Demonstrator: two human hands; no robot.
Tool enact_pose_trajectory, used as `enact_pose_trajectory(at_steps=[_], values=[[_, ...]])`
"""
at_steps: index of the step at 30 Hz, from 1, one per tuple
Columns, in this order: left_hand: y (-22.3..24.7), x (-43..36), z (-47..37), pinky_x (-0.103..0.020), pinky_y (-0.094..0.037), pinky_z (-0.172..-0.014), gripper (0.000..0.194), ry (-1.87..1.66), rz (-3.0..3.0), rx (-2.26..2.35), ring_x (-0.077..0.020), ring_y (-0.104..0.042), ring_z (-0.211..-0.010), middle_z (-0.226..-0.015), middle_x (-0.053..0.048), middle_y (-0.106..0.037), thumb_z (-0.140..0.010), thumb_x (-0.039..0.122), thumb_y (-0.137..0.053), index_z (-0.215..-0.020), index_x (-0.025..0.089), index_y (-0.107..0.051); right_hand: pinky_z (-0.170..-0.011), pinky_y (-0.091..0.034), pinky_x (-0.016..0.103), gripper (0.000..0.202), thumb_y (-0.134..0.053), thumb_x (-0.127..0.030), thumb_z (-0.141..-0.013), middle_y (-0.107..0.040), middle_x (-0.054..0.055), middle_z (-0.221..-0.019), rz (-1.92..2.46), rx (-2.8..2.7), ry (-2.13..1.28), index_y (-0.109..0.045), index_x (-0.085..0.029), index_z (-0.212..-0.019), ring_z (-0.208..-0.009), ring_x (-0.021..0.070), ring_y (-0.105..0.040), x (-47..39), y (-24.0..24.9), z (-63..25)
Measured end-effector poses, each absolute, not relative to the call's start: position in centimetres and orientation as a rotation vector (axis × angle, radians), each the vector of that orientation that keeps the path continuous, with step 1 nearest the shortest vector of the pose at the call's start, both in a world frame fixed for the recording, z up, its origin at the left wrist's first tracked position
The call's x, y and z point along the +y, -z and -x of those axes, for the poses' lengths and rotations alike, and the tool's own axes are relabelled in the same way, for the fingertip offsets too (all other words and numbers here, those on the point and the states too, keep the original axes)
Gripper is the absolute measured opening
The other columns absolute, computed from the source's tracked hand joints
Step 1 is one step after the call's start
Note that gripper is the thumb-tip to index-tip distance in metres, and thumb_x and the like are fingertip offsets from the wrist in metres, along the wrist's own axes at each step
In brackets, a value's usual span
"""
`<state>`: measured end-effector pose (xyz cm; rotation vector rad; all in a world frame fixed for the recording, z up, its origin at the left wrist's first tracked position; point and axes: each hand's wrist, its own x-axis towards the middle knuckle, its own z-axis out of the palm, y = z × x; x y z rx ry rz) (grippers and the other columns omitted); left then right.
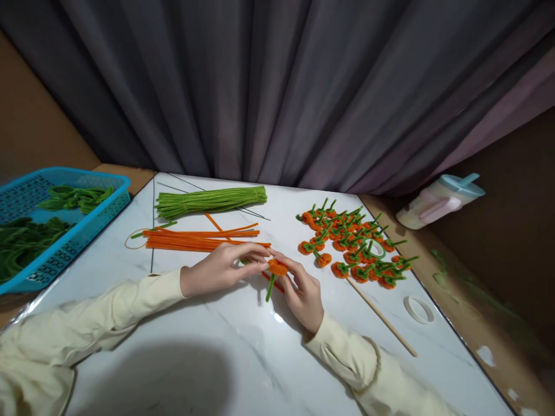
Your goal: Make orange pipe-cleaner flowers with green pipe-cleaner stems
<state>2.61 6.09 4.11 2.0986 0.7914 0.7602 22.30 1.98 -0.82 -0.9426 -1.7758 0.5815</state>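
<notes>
Between both hands is a small orange pipe-cleaner pumpkin [277, 267], its green stem pointing down toward the table. My right hand [302, 292] pinches it from the right with thumb and fingers. From the left, the fingertips of my left hand [225, 267] are bent together at its edge; exactly what they grip is partly hidden. Just behind my left hand lies a bundle of orange pipe cleaners [186, 240]. Farther back is a thick bundle of green pipe cleaners [212, 200]. Many finished orange pumpkins with green stems [351, 242] stand grouped to the right.
A blue basket [104, 211] with green pipe-cleaner pieces stands at the left. At right are a wooden stick [381, 315], a white tape roll [418, 309], a green-edged roll [376, 248] among the pumpkins and a lidded cup [437, 202]. A grey curtain [234, 86] hangs behind.
</notes>
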Motion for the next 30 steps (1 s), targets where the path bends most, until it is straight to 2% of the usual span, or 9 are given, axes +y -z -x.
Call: enact_pose_trajectory(at_steps=[4, 9, 14, 18, 21, 25, 30], values=[[-3.6, 6.2, -2.7, -0.030, -0.049, -0.082, 0.034, -0.690, -2.165, 0.788, -0.0190, -0.062, -0.094, -0.103, -0.006, -0.067, -0.079, 0.036, -0.063, -0.108, 0.018, -0.058, -0.092, -0.050, 0.035, 0.041, -0.041, -0.005, -0.087, -0.058, 0.007, -0.122, 0.831, -1.845, -0.416, -0.051, -0.026, -0.121, -0.112, 0.0183, -0.056, 1.8, 1.0, -22.3], [-2.8, 5.8, -2.6, -0.039, -0.038, -0.094, 0.024, -0.905, -2.552, 0.718, -0.0208, -0.058, -0.100, -0.104, -0.008, -0.067, -0.086, 0.022, -0.053, -0.108, 0.015, -0.059, -0.091, -0.050, 0.038, 0.049, -0.042, 0.000, -0.083, -0.056, 0.010, -0.124, 0.742, -1.885, -0.405, -0.046, -0.023, -0.126, -0.114, 0.0206, -0.054, 1.5, 0.2, -22.2], [-3.0, 5.8, -2.5, -0.040, -0.033, -0.095, 0.025, -0.914, -2.762, 0.691, -0.0205, -0.057, -0.104, -0.104, -0.009, -0.067, -0.089, 0.016, -0.047, -0.112, 0.014, -0.056, -0.093, -0.050, 0.039, 0.044, -0.051, -0.009, -0.082, -0.056, 0.013, -0.123, 0.789, -1.855, -0.439, -0.046, -0.019, -0.125, -0.113, 0.0234, -0.055, 1.2, -0.4, -22.0], [-3.0, 5.7, -2.5, -0.042, -0.031, -0.097, 0.028, -0.917, -2.845, 0.698, -0.0215, -0.056, -0.107, -0.103, -0.009, -0.068, -0.088, 0.015, -0.047, -0.116, 0.014, -0.053, -0.089, -0.054, 0.032, 0.049, -0.056, -0.013, -0.083, -0.062, 0.010, -0.117, 0.866, -1.740, -0.482, -0.040, -0.023, -0.128, -0.106, 0.0196, -0.060, 1.2, 0.3, -21.7], [-2.9, 5.7, -2.6, -0.044, -0.026, -0.101, 0.033, -0.948, -2.842, 0.719, -0.0213, -0.057, -0.106, -0.106, -0.011, -0.066, -0.087, 0.020, -0.051, -0.119, 0.014, -0.050, -0.090, -0.053, 0.035, 0.052, -0.057, -0.013, -0.083, -0.064, 0.009, -0.112, 0.880, -1.658, -0.521, -0.035, -0.025, -0.129, -0.105, 0.0192, -0.061, 1.3, 0.8, -21.7], [-2.9, 5.6, -2.6, -0.046, -0.021, -0.104, 0.034, -0.968, -2.806, 0.734, -0.0220, -0.058, -0.104, -0.109, -0.012, -0.065, -0.086, 0.028, -0.054, -0.117, 0.015, -0.050, -0.086, -0.055, 0.036, 0.052, -0.059, -0.014, -0.083, -0.065, 0.009, -0.109, 0.895, -1.639, -0.520, -0.036, -0.025, -0.128, -0.101, 0.0196, -0.063, 1.4, 1.1, -21.8], [-3.4, 5.3, -2.6, -0.044, -0.023, -0.103, 0.031, -0.992, -2.802, 0.700, -0.0209, -0.055, -0.110, -0.113, -0.013, -0.062, -0.087, 0.024, -0.052, -0.117, 0.016, -0.047, -0.082, -0.056, 0.035, 0.048, -0.059, -0.013, -0.082, -0.064, 0.009, -0.107, 0.866, -1.638, -0.461, -0.041, -0.025, -0.125, -0.092, 0.0184, -0.065, 1.2, 0.5, -21.8]])
